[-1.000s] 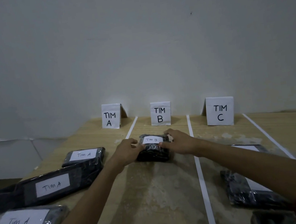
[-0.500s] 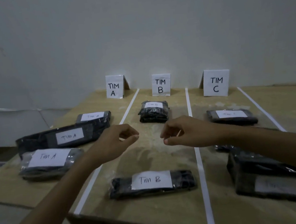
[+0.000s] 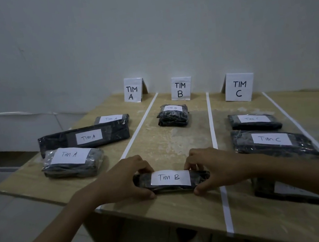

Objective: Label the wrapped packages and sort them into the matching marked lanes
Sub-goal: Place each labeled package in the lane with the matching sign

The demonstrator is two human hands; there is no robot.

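Gripping the near "Tim B" package (image 3: 170, 181) by its ends, the left hand (image 3: 122, 181) and right hand (image 3: 217, 169) close their fingers (image 3: 188, 164) around it on the table (image 3: 178, 205).

Near Tim B package (image 3: 170, 181) lies in the middle lane, before far Tim B package (image 3: 172, 115).

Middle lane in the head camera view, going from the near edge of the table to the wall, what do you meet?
The Tim B package held at its ends by the left hand and right hand → bare tabletop → the smaller Tim B package → the TIM B sign.
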